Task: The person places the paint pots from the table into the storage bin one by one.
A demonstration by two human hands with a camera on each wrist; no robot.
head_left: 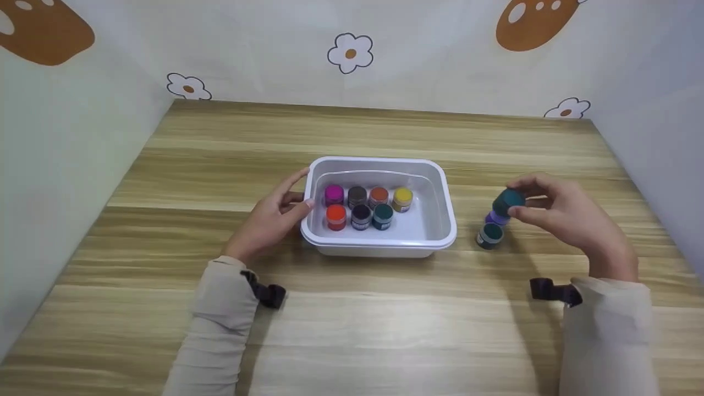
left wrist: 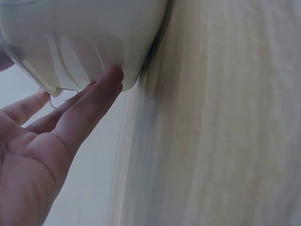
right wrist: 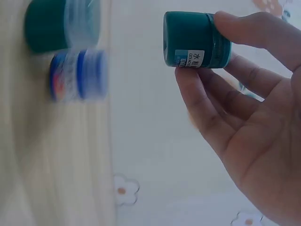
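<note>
My right hand [head_left: 569,212] pinches a dark green paint jar [right wrist: 188,40] between thumb and fingers, raised above the table to the right of a white plastic tub [head_left: 379,250]. Beneath it on the table stand a blue-purple paint jar [right wrist: 66,77] and another dark green paint jar [head_left: 489,236]. At the tub's left side, my left hand [head_left: 269,223] has its thumb at the rim, and its nearly straight fingers [left wrist: 91,106] touch the outer wall. Inside the tub several paint jars stand in two rows, among them a magenta jar [head_left: 334,195] and a yellow jar [head_left: 402,199].
The wooden table [head_left: 385,319] reaches back to a pale cloth wall [head_left: 264,49] printed with flowers. Inside the tub, bare floor [head_left: 421,223] shows right of the front row of jars. Black straps [head_left: 269,294] hang at both wrists.
</note>
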